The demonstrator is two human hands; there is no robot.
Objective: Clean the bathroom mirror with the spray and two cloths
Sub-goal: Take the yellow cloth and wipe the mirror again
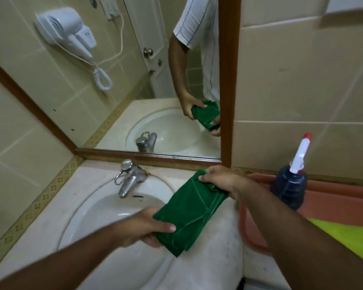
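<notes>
A folded dark green cloth [190, 214] hangs stretched between both hands over the right rim of the sink. My left hand [147, 227] grips its near end, my right hand [220, 178] pinches its far end close to the mirror's lower right corner. The wood-framed mirror [117, 80] fills the wall ahead and reflects the hands and cloth. A dark blue spray bottle [289, 185] with a white trigger and red nozzle stands at the right, in an orange-pink tub [333, 197]. A yellow-green cloth [352, 237] lies in that tub.
A white sink [105, 208] with a chrome tap [128, 176] sits below the mirror, set in a pale counter [208, 268]. A wall-mounted white hair dryer with a coiled cord shows in the mirror's reflection. Beige tiled walls close in left and right.
</notes>
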